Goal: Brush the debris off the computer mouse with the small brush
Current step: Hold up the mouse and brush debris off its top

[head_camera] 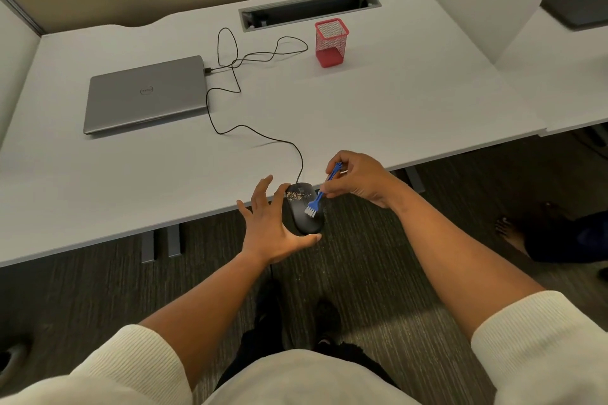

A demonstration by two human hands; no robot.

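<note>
1. The mouse (304, 210) is held off the near edge of the desk (378, 115), above the floor. It is cradled in the left hand (274, 223): the thumb is curled under its near end, and the other fingers are spread along its left side.
2. A patch of debris (297, 196) is seen lying on the mouse's front half, near the buttons. The rear half looks bare.
3. The brush (317, 200) is pinched by its blue handle in the right hand (357, 179). Its white bristles are set on the middle of the mouse, just behind the debris.
4. The task is judged to be barely begun or midway; most of the visible debris is left to be swept off.
5. Counted at the centre: one mouse, one brush, one patch of debris, two hands.
6. Counted farther out: one cable (230, 99), run from the mouse to one closed laptop (144, 95), and one red mesh cup (330, 43).
7. One cable slot (309, 6) is set in the desk at the back.
</note>
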